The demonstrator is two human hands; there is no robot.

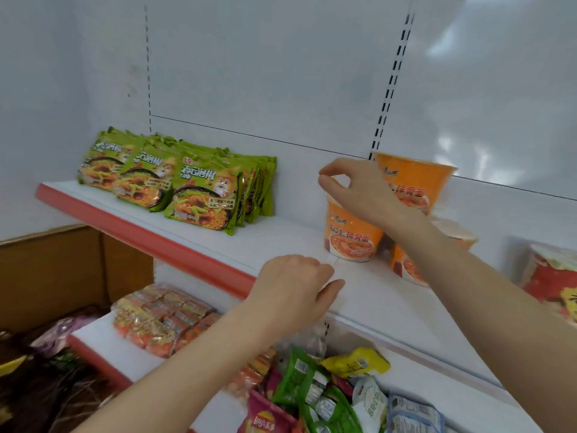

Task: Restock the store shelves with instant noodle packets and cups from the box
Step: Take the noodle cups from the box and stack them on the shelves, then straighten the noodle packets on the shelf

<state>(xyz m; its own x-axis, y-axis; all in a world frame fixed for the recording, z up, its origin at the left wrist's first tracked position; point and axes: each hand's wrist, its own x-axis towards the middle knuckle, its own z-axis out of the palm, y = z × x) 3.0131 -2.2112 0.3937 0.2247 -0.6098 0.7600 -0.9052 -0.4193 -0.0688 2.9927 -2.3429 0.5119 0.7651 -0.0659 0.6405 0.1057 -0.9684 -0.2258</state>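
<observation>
The front orange noodle cup (pixel 352 237) stands upright on the white upper shelf (pixel 281 239), right of the frame's centre. Behind it, to the right, a second orange cup (pixel 416 182) sits higher, stacked on others that the forearm mostly hides, and a third orange cup (pixel 407 270) shows just below that arm.

The right hand (pixel 354 190) hovers over the front cup, its fingers loosely curled, thumb and forefinger close together with nothing visible between them. Whether it touches the lid cannot be told. The left hand (pixel 293 285) rests at the shelf's front edge in the centre of the frame, loosely curled and holding nothing.

Green noodle packets (pixel 175 182) stand in overlapping rows at the shelf's left end. Orange-red packets (pixel 162 320) lie on the lower shelf, a cardboard box (pixel 62 270) sits at the left, and mixed snack bags (pixel 327 395) fill the bottom centre.
</observation>
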